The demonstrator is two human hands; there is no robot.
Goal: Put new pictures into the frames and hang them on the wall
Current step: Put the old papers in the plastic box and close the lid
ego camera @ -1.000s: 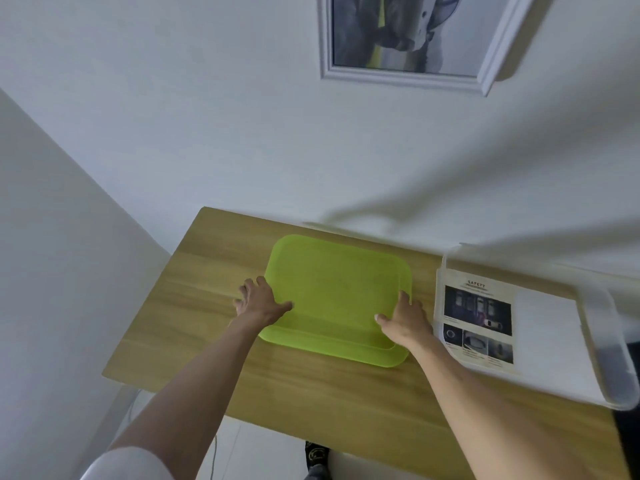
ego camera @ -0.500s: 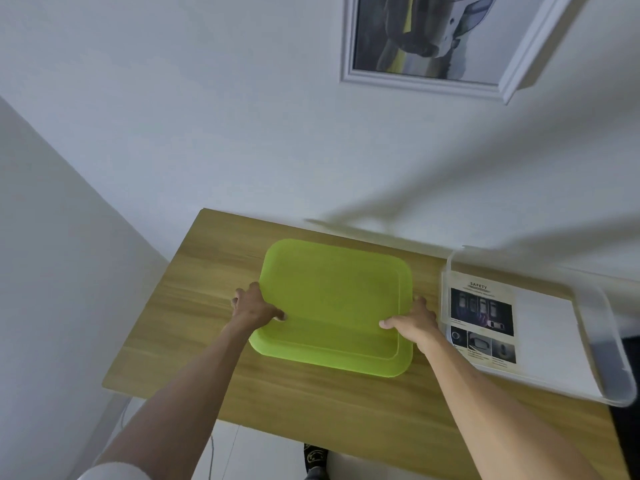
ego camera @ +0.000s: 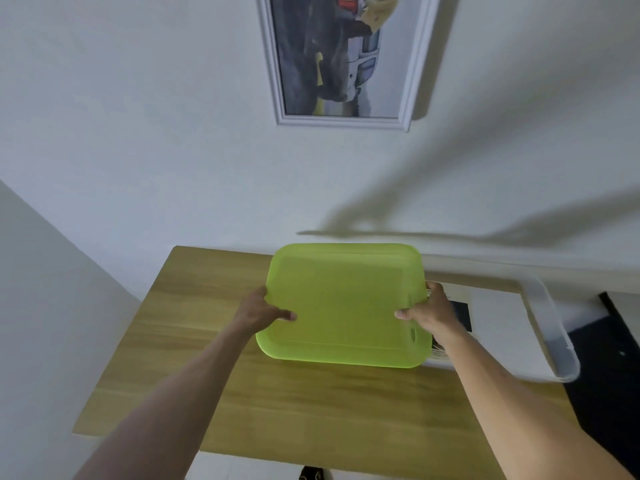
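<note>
Two hands carry the load at centre frame: the left hand (ego camera: pixel 260 312) grips the left edge of the green lid (ego camera: pixel 344 304) with the thumb lying on top, and the right hand (ego camera: pixel 426 312) grips the right edge the same way, so the lid hangs above the wooden table (ego camera: pixel 180 327) and partly over the clear bin (ego camera: pixel 550 327) at right. I judge the step to be closing or clearing that bin, which holds a printed sheet (ego camera: pixel 462 315) only partly visible past the lid. To do it well, keep the lid level, line its corners up with the bin's rim before lowering, and press down evenly on both sides rather than one. A tilted lid could catch the rim and shove the bin toward the table's right edge. The framed picture (ego camera: pixel 341 57), the task's thing, hangs on the wall at upper centre, well apart from both hands.
</note>
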